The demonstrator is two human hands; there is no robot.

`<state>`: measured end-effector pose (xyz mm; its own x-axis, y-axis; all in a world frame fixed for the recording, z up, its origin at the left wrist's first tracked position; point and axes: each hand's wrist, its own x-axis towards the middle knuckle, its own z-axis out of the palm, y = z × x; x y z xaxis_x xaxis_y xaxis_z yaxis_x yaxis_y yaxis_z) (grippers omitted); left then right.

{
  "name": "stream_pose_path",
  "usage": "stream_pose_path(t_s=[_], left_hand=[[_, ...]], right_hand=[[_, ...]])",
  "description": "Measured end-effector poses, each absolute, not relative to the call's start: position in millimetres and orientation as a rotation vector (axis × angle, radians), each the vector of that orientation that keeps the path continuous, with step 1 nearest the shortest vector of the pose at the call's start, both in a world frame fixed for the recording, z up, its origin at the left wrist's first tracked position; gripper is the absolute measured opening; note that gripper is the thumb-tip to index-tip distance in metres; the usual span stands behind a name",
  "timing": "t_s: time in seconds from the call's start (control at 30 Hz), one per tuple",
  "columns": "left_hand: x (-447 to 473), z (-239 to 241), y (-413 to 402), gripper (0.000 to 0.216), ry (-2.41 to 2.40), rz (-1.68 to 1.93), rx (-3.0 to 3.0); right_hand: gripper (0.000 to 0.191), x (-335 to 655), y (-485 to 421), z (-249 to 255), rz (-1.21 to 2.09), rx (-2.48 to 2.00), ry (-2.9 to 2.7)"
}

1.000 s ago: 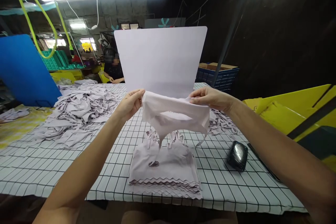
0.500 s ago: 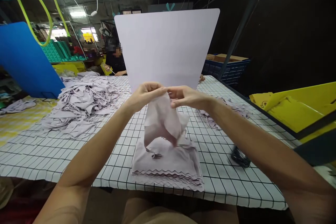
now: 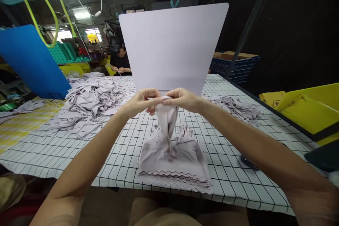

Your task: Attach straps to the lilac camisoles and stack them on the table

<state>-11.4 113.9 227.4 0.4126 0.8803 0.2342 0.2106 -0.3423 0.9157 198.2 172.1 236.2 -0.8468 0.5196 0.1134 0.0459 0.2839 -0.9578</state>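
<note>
Over a neat stack of pale mauve-grey garments (image 3: 169,164), both my hands pinch one more thin garment (image 3: 167,123) of the same fabric by its top edge. The held piece hangs in folds, its lower end at the stack; its exact kind is unclear. My left hand (image 3: 144,102) is closed on the left of that edge. My right hand (image 3: 182,99) grips it just to the right, the fingertips of both hands close together. The stack has wavy edges towards me and narrow, strap-like ends at the far side.
A big loose heap of similar fabric pieces (image 3: 91,102) lies left, a smaller heap (image 3: 234,107) right. A white board (image 3: 174,46) stands beyond the stack. A dark object (image 3: 249,163) rests by my right forearm. Across the table (image 3: 116,155), a person (image 3: 120,61) sits with hands together.
The held garment has gone from spread and billowing to a narrow hanging bunch. My hands are now level, pinching its top edge. The view has shifted slightly.
</note>
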Motion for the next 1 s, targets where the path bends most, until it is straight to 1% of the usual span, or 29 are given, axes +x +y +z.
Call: stream_pose_path(t_s=[0.1,0.23,0.3,0.37,0.4,0.5,0.6,0.73,0.87,1.0], left_hand=[[-10,207,109,0.025,0.941,0.951,1.815],[-7,185,109,0.021,0.809,1.173,1.703],[-3,182,111,0.029,0.736,1.204,1.599],[0,182,114,0.039,0.714,1.127,1.541],[1,182,115,0.040,0.717,1.078,1.531],[-2,182,114,0.030,0.762,1.053,1.554],[-10,178,109,0.030,0.781,1.035,1.566],[-31,171,102,0.035,0.803,0.797,1.562],[-61,185,104,0.033,0.930,0.920,1.598],[-84,217,111,0.037,0.988,1.040,1.654]], right_hand=[[0.038,200,176,238,1.553,-0.601,-2.057],[0.037,206,175,241,1.569,-0.629,-2.025],[0.039,206,172,241,1.553,-0.652,-2.036],[0.039,206,170,243,1.522,-0.666,-2.032],[0.039,208,169,245,1.501,-0.669,-2.026],[0.037,217,169,255,1.463,-0.725,-2.116],[0.035,230,170,265,1.452,-0.759,-2.233],[0.031,248,177,274,1.451,-0.673,-1.969],[0.032,268,190,280,1.390,-0.747,-1.770],[0.031,287,203,281,1.347,-0.836,-1.904]])
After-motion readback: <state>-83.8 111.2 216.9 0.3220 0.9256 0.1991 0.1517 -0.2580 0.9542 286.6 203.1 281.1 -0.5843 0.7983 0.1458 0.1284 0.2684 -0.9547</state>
